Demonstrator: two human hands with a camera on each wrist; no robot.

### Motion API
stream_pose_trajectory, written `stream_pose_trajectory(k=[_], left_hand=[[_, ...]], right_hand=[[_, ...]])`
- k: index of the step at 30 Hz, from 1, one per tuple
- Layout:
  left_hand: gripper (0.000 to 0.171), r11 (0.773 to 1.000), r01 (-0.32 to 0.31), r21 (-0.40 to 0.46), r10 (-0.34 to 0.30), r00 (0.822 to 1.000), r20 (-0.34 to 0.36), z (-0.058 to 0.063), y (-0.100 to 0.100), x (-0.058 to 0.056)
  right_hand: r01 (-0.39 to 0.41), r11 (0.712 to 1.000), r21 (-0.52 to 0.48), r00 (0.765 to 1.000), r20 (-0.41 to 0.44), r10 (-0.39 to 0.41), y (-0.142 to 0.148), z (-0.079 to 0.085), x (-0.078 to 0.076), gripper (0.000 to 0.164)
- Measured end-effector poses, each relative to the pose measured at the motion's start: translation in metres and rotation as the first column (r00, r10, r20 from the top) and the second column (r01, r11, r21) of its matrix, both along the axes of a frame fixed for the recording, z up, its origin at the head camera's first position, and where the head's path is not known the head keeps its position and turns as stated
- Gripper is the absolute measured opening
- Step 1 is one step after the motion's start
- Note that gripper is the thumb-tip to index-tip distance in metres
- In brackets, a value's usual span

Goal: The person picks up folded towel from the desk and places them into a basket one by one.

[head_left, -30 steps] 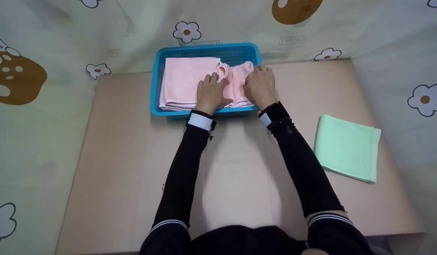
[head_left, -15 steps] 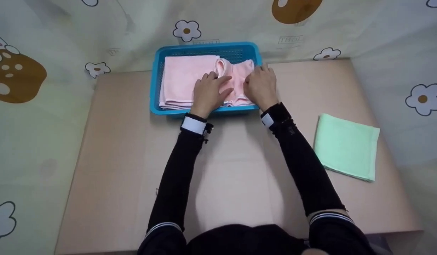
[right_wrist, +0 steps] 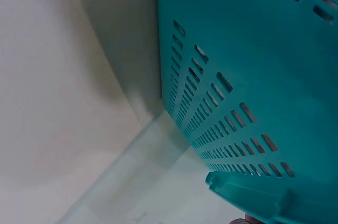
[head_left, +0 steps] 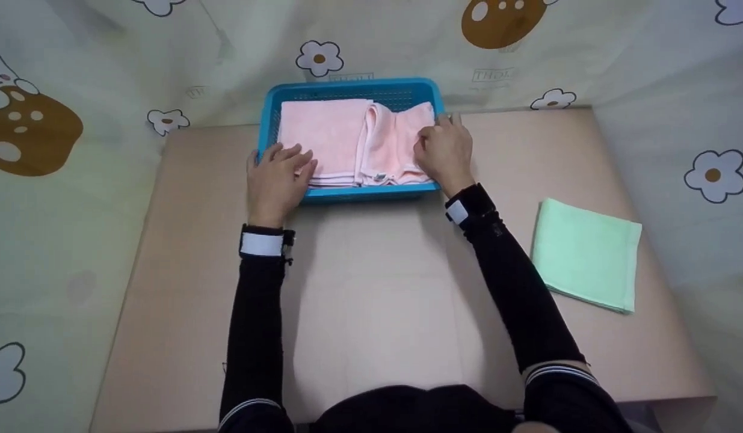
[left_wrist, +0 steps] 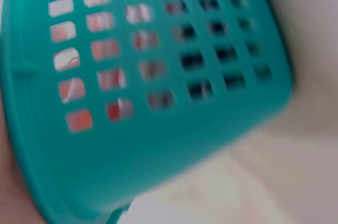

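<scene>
A blue plastic basket point(head_left: 371, 191) with perforated walls holds folded pink towels. On its left side is a flat, squared stack of pink towels point(head_left: 326, 129); to the right a rumpled pink towel point(head_left: 398, 141) stands folded against the stack. My left hand point(head_left: 278, 183) is over the basket's front left corner with loosely bent, spread fingers, and holds nothing. At the right rim, my right hand point(head_left: 446, 147) grips the basket, thumb side inward and fingers over the edge. In the right wrist view a fingertip point(right_wrist: 244, 221) shows beneath the rim.
A folded green towel point(head_left: 588, 255) lies on the right part of the table point(head_left: 371, 313). Behind the basket and along both sides hangs a curtain point(head_left: 401, 36) printed with flowers. The table's back edge runs close behind the basket.
My left hand has left the rumpled towel and moved left to the basket's front left corner. The rumpled towel now stands straighter beside the stack. My right hand stays at the right rim.
</scene>
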State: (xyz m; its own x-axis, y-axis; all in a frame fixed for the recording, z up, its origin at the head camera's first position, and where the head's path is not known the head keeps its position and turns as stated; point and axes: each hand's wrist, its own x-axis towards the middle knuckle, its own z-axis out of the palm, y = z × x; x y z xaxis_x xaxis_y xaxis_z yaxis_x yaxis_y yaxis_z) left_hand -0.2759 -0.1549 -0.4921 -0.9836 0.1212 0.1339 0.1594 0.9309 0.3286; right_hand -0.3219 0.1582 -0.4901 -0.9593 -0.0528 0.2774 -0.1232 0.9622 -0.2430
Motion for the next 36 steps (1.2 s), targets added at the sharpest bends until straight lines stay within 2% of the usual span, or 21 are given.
stream_pose_trajectory(k=[4, 8, 12, 16, 20, 23, 27, 31, 33, 36], left_hand=[[0.055, 0.999, -0.043, -0.006, 0.043, 0.999, 0.013, -0.002, -0.003, 0.002], [0.055, 0.994, -0.107, 0.016, 0.107, 0.994, -0.009, -0.003, -0.002, 0.003], [0.059, 0.991, -0.129, 0.031, 0.13, 0.991, -0.029, -0.003, 0.0, 0.002], [0.06, 0.995, -0.092, 0.039, 0.093, 0.995, -0.028, -0.004, -0.002, 0.003], [0.054, 0.998, 0.004, 0.062, -0.003, 1.0, -0.022, -0.007, -0.014, 0.003], [0.054, 0.995, 0.065, 0.082, -0.063, 0.998, -0.019, -0.01, -0.026, 0.003], [0.057, 0.987, 0.097, 0.128, -0.097, 0.995, -0.01, -0.015, -0.036, 0.001], [0.057, 0.98, 0.093, 0.178, -0.092, 0.996, -0.015, -0.016, -0.039, -0.002], [0.056, 0.977, 0.091, 0.194, -0.089, 0.996, -0.016, -0.016, -0.038, -0.003], [0.056, 0.976, 0.092, 0.199, -0.091, 0.996, -0.017, -0.016, -0.034, -0.004]], right_hand=[[0.022, 1.0, -0.022, 1.0, 0.02, -0.022, 0.0, -0.001, 0.001, 0.029], [0.026, 0.999, -0.026, 0.999, 0.04, -0.025, -0.002, -0.001, 0.002, 0.029], [0.033, 0.999, -0.01, 0.999, 0.028, -0.033, -0.002, -0.001, 0.003, 0.028], [0.029, 1.0, -0.002, 0.999, 0.014, -0.029, 0.0, -0.002, 0.004, 0.028], [0.017, 1.0, 0.001, 1.0, 0.01, -0.017, 0.002, -0.003, 0.004, 0.03], [-0.01, 1.0, 0.027, 0.998, 0.066, 0.008, 0.003, 0.0, 0.008, 0.036], [-0.088, 0.995, 0.044, 0.98, 0.181, 0.079, 0.008, 0.015, 0.022, 0.048], [-0.122, 0.992, -0.005, 0.969, 0.215, 0.121, 0.024, 0.034, 0.041, 0.056], [-0.11, 0.994, -0.026, 0.968, 0.225, 0.113, 0.041, 0.039, 0.052, 0.058], [-0.085, 0.996, -0.035, 0.961, 0.26, 0.092, 0.083, 0.037, 0.075, 0.06]])
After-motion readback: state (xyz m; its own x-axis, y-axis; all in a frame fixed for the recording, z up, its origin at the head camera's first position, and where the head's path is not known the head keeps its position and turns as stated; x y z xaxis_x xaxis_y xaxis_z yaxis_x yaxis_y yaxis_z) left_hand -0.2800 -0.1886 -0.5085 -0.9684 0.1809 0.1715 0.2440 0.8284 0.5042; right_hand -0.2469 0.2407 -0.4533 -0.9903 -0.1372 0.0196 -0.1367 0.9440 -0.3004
